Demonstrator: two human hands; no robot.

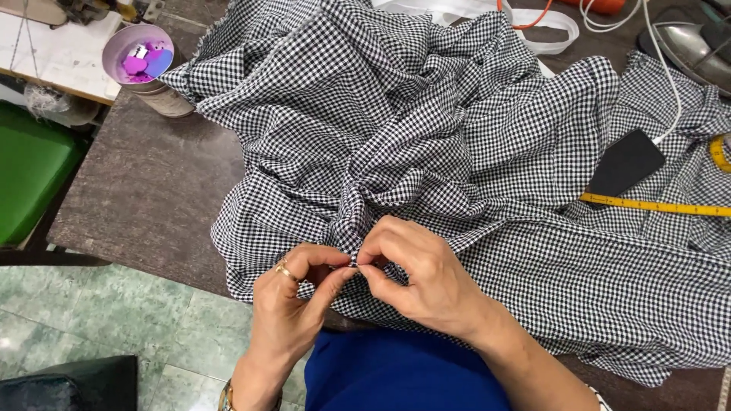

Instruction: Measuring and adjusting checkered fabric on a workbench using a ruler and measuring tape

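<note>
A large black-and-white checked cloth (426, 129) lies crumpled over a dark brown table (145, 190). At the table's near edge my left hand (293, 304), with a gold ring on one finger, pinches a gathered fold of the cloth. My right hand (419, 278) pinches the same fold right beside it, fingertips of both hands touching. What lies between the fingertips is too small to make out.
A yellow measuring tape (655, 205) and a black flat device (626, 162) on a white cable lie on the cloth at right. A round tin (138, 55) with pink pieces stands at the far left corner. A green seat (30, 167) sits left of the table.
</note>
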